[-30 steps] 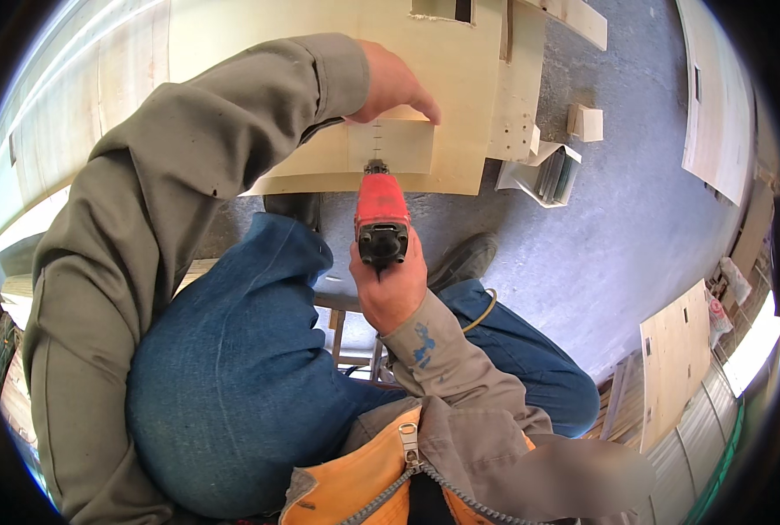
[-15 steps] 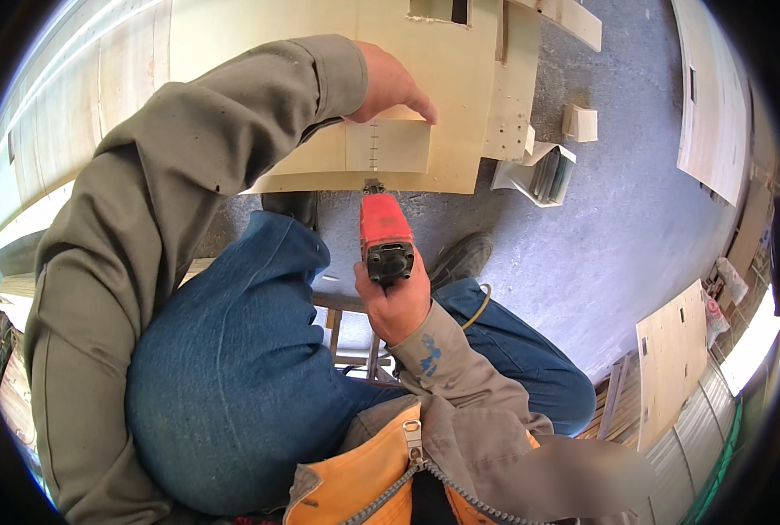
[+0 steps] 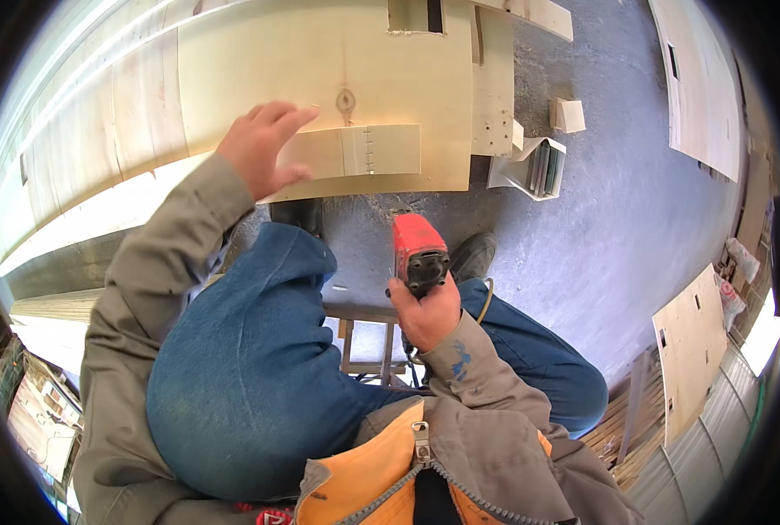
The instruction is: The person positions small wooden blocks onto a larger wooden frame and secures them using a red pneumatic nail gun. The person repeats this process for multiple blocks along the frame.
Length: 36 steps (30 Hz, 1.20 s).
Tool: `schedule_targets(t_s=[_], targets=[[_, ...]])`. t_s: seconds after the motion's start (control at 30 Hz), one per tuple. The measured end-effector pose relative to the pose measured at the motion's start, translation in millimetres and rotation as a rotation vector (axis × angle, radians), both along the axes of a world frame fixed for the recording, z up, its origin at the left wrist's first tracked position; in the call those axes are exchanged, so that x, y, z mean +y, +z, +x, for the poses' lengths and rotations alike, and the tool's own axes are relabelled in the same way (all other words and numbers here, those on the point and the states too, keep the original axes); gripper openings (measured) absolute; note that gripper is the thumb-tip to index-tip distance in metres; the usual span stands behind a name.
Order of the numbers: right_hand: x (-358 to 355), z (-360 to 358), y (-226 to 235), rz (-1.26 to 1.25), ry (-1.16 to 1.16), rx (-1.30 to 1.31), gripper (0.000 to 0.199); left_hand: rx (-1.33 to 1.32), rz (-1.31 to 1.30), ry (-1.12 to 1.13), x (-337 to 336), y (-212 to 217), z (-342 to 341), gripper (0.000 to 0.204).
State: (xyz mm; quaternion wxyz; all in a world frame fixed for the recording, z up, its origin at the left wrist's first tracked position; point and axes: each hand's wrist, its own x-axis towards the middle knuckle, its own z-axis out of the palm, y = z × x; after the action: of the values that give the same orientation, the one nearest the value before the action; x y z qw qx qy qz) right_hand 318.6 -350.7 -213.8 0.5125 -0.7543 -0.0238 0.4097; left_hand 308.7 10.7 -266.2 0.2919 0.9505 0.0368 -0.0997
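In my right hand (image 3: 431, 312) is a red and black staple gun (image 3: 419, 249), held over the floor just short of the board's near edge. My left hand (image 3: 267, 147), fingers spread and holding nothing, is at the left end of a thin pale wood strip (image 3: 398, 149). Whether it touches the strip I cannot tell. A column of staples (image 3: 370, 150) crosses a seam in that strip. The strip lies on a large light plywood panel (image 3: 267, 70) with a knot and a rectangular cutout.
An open white box (image 3: 503, 172) holding dark grey strips and a small wood block (image 3: 568, 115) lie on the floor right of the panel. Slotted panels (image 3: 692, 350) lean at the right. A yellowish hose (image 3: 486, 302) runs by my right leg. Wooden slats (image 3: 355, 348) show between my legs.
My left hand has moved left from the strip's far edge, with its fingers spreading. The staple gun has drawn back toward me and right, away from the panel's edge.
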Motion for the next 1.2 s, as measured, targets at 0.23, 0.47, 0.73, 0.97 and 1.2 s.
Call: schedule_targets(t_s=[0.23,0.47,0.73,0.97,1.2], targets=[[-4.4,13.8,12.5,-0.062,-0.045,0.041,0.033,0.0,0.153,0.081,-31.0,-9.6,-55.0,0.107],[7.1,15.9,15.0,-0.063,-0.085,0.032,0.02,-0.151,0.276,0.101,-41.6,-42.7,-72.8,0.098],[2.0,13.0,8.4,-0.085,-0.123,0.115,0.039,-0.363,0.238,0.013,-37.8,-55.1,-80.7,0.075],[-11.0,9.6,24.2,-0.085,-0.165,0.161,0.041,-0.141,0.235,-0.084,-25.5,-22.4,-71.1,0.065],[-12.2,15.3,21.0,-0.08,-0.155,0.132,0.04,0.093,0.03,-0.052,4.5,16.0,-27.4,0.027]])
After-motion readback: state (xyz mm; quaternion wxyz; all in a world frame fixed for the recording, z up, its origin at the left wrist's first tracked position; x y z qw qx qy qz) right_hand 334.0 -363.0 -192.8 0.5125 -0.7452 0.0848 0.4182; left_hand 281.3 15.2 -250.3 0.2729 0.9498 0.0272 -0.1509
